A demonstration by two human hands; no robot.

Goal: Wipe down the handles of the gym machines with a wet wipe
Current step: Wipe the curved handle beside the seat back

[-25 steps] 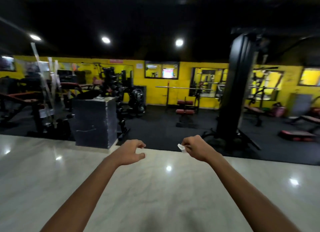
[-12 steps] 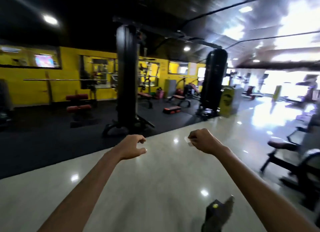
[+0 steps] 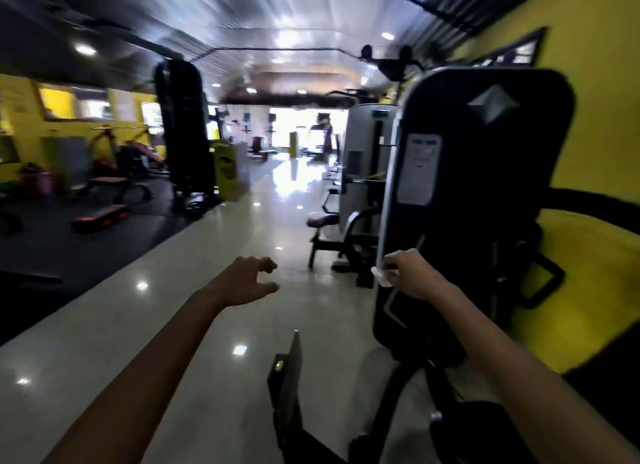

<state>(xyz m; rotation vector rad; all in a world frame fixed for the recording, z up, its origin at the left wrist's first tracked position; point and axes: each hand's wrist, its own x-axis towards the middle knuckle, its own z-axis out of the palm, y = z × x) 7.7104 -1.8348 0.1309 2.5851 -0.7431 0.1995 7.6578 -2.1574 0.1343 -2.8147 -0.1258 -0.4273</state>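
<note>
Both my arms are out in front at about the same height, forearms bare. Left hand (image 3: 242, 283) is empty, palm down, fingers loosely curled and spread like a claw, thumb apart from the index, touching nothing, over the glossy pale floor (image 3: 173, 318). Right hand (image 3: 414, 274) is closed in a fist, pinching a small white wet wipe (image 3: 382, 276) that pokes out on the thumb side. That hand sits in front of the black shroud of the nearest gym machine (image 3: 478, 193), near its lower left edge; can't tell if it touches, frame is motion-blurred. A white label (image 3: 419, 169) is on the shroud, and a grey machine (image 3: 363, 158) stands just behind it. A dark bar (image 3: 289, 384) sticks up low in frame between my arms. Versus 0.5 s ago: view has swung right, black machine was out of frame and now fills the right side, the yellow wall (image 3: 595, 99) is close beside it, the dark mat area (image 3: 86, 228) has slid to the left. Hand poses unchanged, wipe in the same grip.
</note>
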